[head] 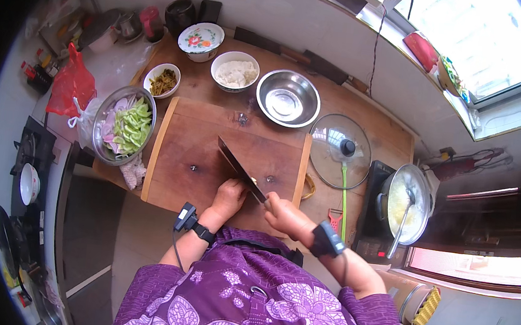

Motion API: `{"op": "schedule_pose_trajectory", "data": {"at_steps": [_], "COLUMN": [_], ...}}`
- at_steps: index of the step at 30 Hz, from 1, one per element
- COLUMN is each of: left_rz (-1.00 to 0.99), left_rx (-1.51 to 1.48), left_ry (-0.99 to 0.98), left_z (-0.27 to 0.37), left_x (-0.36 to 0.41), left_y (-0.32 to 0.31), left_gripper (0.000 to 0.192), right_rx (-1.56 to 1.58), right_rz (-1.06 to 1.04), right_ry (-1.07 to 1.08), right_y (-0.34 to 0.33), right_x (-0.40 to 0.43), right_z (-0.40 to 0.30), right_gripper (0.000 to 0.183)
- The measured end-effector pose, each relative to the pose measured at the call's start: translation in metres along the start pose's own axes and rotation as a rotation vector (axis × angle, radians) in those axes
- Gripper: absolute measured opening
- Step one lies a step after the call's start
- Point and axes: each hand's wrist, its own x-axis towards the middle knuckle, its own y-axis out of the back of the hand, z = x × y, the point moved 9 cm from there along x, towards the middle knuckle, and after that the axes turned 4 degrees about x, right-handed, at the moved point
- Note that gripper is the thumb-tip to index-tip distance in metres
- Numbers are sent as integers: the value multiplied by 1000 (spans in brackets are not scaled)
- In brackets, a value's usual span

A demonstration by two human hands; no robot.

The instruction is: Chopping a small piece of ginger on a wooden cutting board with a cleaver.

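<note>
On the wooden cutting board (187,136), my right hand (286,214) grips the handle of a kitchen knife (236,166), whose blade slants up to the left. My left hand (230,199) is beside the blade near the board's front edge, fingers bent; what lies under them is hidden. A small pale piece (253,180) shows against the far side of the blade. Left of the board stands a metal bowl (95,135) of sliced green vegetable (132,129) and pale purple slices (109,122).
Behind the board are a small bowl of dark greens (163,81), a bowl of white food (235,71), a lidded enamel bowl (202,39) and an empty steel basin (288,98). To the right lie a glass lid (336,155), a red peeler (335,219) and a steaming pot (404,204) holding a ladle.
</note>
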Motion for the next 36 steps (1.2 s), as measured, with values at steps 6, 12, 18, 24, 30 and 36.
{"op": "schedule_pose_trajectory", "data": {"at_steps": [6, 12, 18, 24, 30, 36], "left_rz": [-4, -4, -1, -15, -78, -50], "left_rx": [24, 38, 24, 49, -57, -887], "left_ry": [-4, 3, -11, -11, 60, 667], "left_z": [-3, -2, -2, 3, -3, -51], "left_x": [-3, -3, -3, -1, 0, -15], "left_y": [0, 1, 1, 6, 7, -16], "left_gripper": [10, 10, 11, 10, 11, 25], "right_rx": [62, -3, 69, 37, 205, 912], "right_rz": [-91, 36, -25, 45, 157, 199], "right_ry": [-107, 44, -38, 8, 30, -111], "right_y": [11, -5, 5, 5, 24, 14], "right_x": [1, 1, -1, 6, -13, -20], "right_z": [-15, 0, -14, -13, -7, 19], "right_gripper": [32, 30, 26, 27, 29, 20]}}
